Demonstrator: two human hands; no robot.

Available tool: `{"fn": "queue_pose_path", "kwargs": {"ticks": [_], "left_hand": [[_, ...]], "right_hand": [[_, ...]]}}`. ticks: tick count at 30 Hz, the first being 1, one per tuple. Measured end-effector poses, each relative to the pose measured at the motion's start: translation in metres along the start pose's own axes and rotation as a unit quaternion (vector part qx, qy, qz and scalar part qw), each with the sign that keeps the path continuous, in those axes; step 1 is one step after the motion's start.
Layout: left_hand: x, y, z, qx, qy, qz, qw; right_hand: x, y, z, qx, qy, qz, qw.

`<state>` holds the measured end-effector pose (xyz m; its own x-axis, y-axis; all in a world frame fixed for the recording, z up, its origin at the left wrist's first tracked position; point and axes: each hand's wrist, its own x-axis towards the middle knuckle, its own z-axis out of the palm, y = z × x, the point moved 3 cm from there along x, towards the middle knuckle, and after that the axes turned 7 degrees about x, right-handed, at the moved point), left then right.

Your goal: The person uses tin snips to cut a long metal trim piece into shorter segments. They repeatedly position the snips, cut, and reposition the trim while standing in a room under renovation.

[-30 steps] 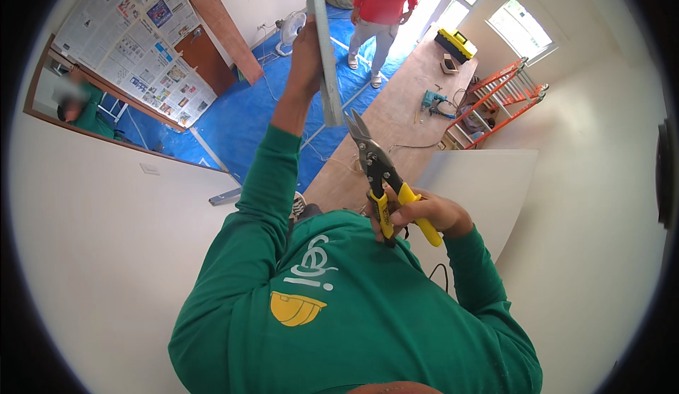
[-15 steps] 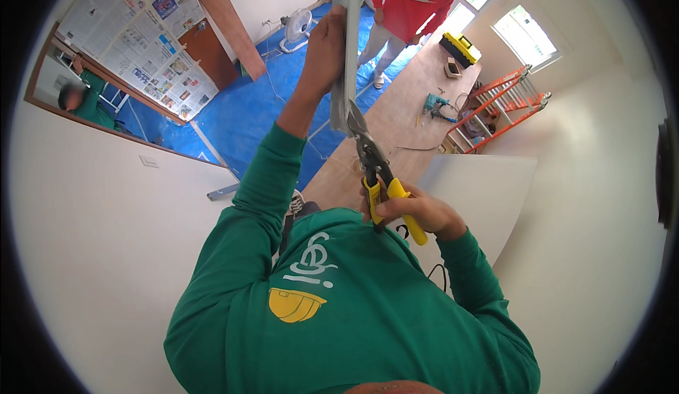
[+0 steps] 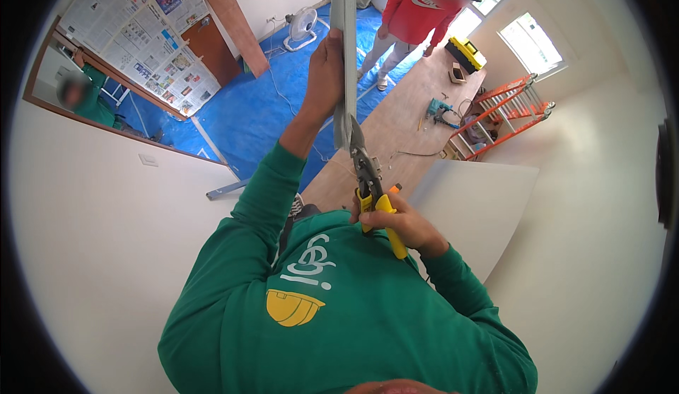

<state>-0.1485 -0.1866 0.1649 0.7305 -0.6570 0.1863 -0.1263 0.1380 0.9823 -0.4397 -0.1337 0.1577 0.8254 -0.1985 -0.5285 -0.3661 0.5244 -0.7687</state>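
Left forearm extended up and forward, left hand (image 3: 326, 76) raised at the grey metal channel (image 3: 344, 47); the channel stands near upright in view and runs past the top edge. Right elbow bent, right hand (image 3: 407, 223) lower, in front of the chest. Surroundings: blue sheet (image 3: 240, 114) on the floor; long wooden board (image 3: 407, 129) bearing a teal power tool (image 3: 440, 109); co-worker in red (image 3: 423, 15) beyond. Channel and left arm block part of the sheet. Left grip: closed around the channel, fingers partly hidden. Right grip: wrapped on the yellow-handled snips (image 3: 367, 172), blades at the channel's lower end; bite cannot be told.
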Motion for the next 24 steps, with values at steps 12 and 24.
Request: {"fn": "queue_pose_path", "kwargs": {"ticks": [12,24], "left_hand": [[0.022,0.011,0.011,0.006,-0.048,0.025,0.999],[0.014,-0.013,-0.001,0.123,-0.017,0.028,0.992]], "right_hand": [[0.022,-0.001,0.000,-0.021,-0.002,-0.011,1.000],[0.010,-0.014,-0.024,-0.018,-0.020,0.072,0.997]]}}
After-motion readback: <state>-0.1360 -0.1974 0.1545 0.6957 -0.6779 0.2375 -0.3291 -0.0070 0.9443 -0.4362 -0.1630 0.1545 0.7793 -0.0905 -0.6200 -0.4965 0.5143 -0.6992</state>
